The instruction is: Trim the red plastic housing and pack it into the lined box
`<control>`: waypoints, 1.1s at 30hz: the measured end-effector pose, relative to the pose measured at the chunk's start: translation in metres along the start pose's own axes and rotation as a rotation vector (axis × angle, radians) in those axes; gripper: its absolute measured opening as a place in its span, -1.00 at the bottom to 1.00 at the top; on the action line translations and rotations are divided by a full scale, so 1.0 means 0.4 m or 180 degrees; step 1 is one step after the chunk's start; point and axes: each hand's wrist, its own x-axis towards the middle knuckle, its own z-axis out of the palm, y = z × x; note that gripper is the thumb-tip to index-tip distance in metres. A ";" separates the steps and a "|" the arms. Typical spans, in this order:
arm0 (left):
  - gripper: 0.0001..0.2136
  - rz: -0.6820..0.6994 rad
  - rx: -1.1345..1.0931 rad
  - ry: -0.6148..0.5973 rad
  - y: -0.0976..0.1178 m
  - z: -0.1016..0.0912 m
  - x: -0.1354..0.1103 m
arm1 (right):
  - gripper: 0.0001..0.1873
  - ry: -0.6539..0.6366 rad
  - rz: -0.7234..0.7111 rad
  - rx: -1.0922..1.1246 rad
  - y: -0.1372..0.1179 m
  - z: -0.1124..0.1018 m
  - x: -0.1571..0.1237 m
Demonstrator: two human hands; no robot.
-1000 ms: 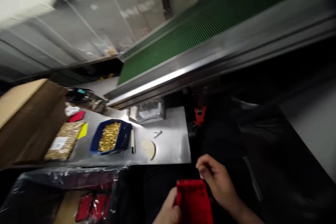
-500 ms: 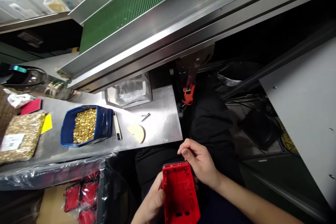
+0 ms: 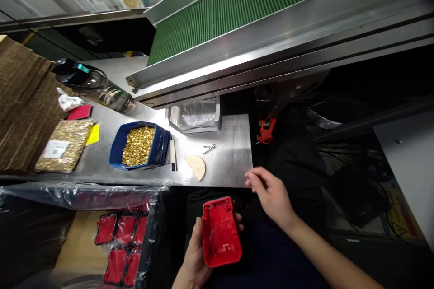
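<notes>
My left hand (image 3: 194, 257) grips a red plastic housing (image 3: 221, 230), thumb on its left side and fingertips showing on its right. The hollow inside of the housing, with moulded ribs and posts, faces up at me. To the upper right, apart from the housing, is my right hand (image 3: 274, 196), its fingers curled and thumb pressed to them. Whatever may be in that pinch is too small to make out. A blue bin (image 3: 117, 146) of small brass-coloured parts (image 3: 139, 146) stands on the metal bench (image 3: 227, 162).
On the bench lie a cutter-like tool (image 3: 173, 153), a pale half-round piece (image 3: 197, 167), tweezers-like metal pieces (image 3: 209, 149) and a bagged batch of brass parts (image 3: 64, 144). A bottle (image 3: 101, 90) stands behind. A green conveyor (image 3: 220, 13) crosses above. Lower left, a lined crate (image 3: 81, 244) holds red housings.
My right hand has moved away from the housing, up and to the right. The housing has tilted and sits a little further left. The camera view has swung left.
</notes>
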 end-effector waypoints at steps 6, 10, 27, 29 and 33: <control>-0.30 0.0103 0.0945 0.0667 -0.022 0.000 -0.048 | -0.76 -0.0833 -0.0647 -0.0955 -0.046 0.185 0.295; -0.28 0.0189 0.1344 0.0686 -0.038 0.018 -0.074 | -0.68 -0.1134 -0.0467 -0.1199 -0.057 0.255 0.400; 0.01 -0.0354 0.1347 0.0097 -0.055 0.040 0.025 | -0.61 -0.0814 0.1232 0.1688 0.084 -0.061 0.126; -0.01 -0.0433 0.1409 0.0107 -0.053 0.044 0.030 | -0.70 -0.0761 0.1192 0.1390 0.098 -0.041 0.134; 0.01 -0.0431 0.1465 0.0163 -0.054 0.046 0.031 | -0.68 -0.0868 0.0713 0.0747 0.111 -0.012 0.149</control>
